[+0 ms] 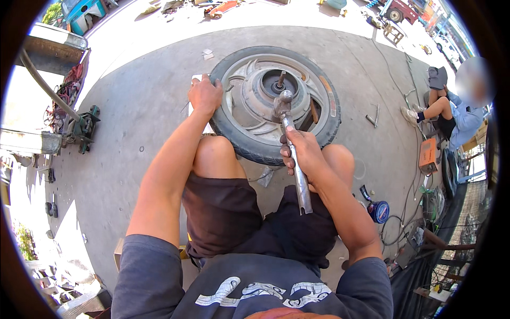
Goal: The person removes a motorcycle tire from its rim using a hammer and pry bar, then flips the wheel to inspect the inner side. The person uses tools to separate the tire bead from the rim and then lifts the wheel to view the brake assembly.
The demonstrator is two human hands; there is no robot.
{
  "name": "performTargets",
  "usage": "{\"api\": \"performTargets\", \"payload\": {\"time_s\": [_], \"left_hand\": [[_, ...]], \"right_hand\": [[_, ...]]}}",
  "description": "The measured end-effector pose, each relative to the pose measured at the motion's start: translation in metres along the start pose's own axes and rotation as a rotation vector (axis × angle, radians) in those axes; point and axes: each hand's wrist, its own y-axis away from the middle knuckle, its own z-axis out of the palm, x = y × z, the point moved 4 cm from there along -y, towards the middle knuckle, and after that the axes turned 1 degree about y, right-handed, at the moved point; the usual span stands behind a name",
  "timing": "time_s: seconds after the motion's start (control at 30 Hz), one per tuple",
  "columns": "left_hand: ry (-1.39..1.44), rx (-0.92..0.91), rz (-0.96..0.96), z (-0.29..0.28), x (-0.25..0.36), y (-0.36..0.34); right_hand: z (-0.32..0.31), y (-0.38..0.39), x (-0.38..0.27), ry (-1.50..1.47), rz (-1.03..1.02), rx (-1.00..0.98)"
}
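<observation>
One wheel (255,98) lies on its side near the knees (217,154), its axle (281,80) pointing up. The right hand (304,154) grasps a hammer (287,121) by the handle (302,187), its head (282,106) over the wheel. The left hand (205,97) touches the tyre (249,150) at its left; whether it grips, I cannot tell.

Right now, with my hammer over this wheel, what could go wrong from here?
A stray swing of the hammer in your right hand might damage the axle standing up from the hub. Your bare left hand is at the edge of the tyre, so a glancing blow could catch it. Your left knee sits close too, and could get knocked if the wheel shifts.
</observation>
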Motion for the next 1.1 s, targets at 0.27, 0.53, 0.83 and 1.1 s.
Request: {"api": "performTargets", "payload": {"time_s": [0.27, 0.53, 0.83, 1.1], "left_hand": [[-0.032, -0.022, 0.006, 0.003, -0.001, -0.003], [-0.004, 0.014, 0.012, -0.003, 0.004, 0.000], [0.011, -0.003, 0.002, -0.001, 0.004, -0.002], [-0.012, -0.016, -0.013, -0.003, 0.001, -0.001]], "right_hand": [[-0.006, -0.010, -0.014, 0.054, -0.001, -0.015], [-0.017, -0.029, -0.037, 0.026, -0.147, 0.110], [-0.035, -0.034, -0.043, -0.003, -0.201, 0.062], [-0.041, -0.047, -0.087, 0.036, -0.340, 0.161]]}}
